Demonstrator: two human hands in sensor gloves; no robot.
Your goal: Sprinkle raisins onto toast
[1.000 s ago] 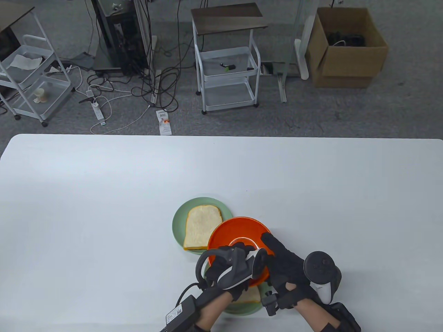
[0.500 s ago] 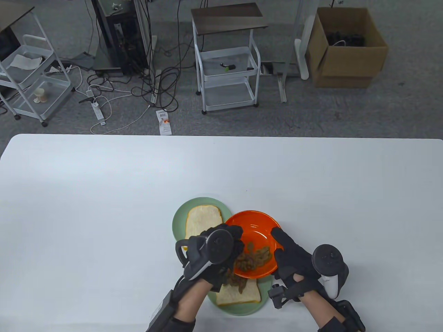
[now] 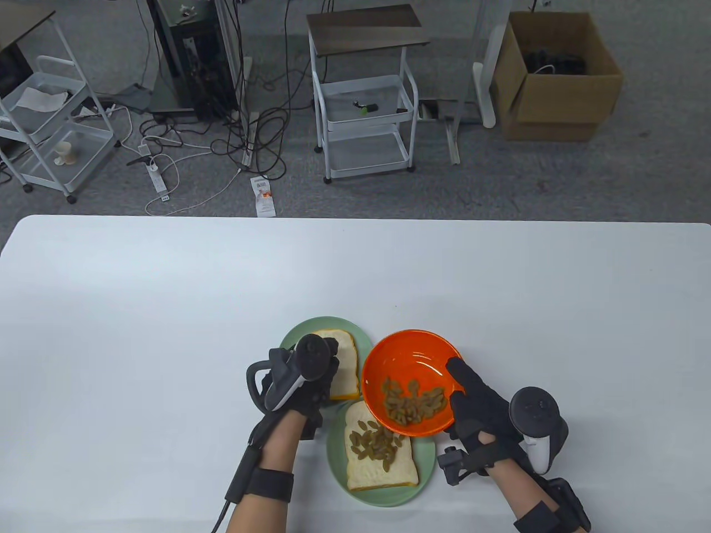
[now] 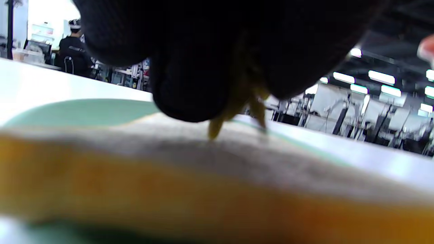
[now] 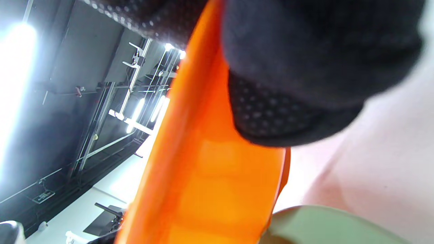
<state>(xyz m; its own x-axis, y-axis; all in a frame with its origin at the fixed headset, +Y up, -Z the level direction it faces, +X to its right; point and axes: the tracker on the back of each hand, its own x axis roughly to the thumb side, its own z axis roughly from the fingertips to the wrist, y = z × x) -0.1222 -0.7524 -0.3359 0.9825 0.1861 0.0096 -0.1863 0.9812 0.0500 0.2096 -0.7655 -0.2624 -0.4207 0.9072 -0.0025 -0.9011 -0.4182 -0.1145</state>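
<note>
My right hand point(image 3: 464, 391) grips the rim of the orange bowl point(image 3: 408, 355) and holds it level, with raisins point(image 3: 414, 405) in its bottom. The bowl also fills the right wrist view point(image 5: 210, 176), under my fingers point(image 5: 305, 67). A near toast point(image 3: 383, 469) on a green plate point(image 3: 425, 472) carries a heap of raisins point(image 3: 376, 443). My left hand point(image 3: 319, 383) hovers over the far toast point(image 3: 345, 363) on a second green plate point(image 3: 311, 328). In the left wrist view its bunched fingers point(image 4: 190, 84) pinch a few raisins point(image 4: 217, 127) just above that toast point(image 4: 203, 176).
The two green plates overlap near the table's front middle, and the bowl overhangs both. The white table point(image 3: 166, 333) spreads wide to the left, right and back. Carts, cables and a cardboard box stand on the floor beyond the far edge.
The bowl was tipped over the near toast while my left hand swept raisins out. The bowl is now level and further right. My left hand has moved left over the far toast with raisins.
</note>
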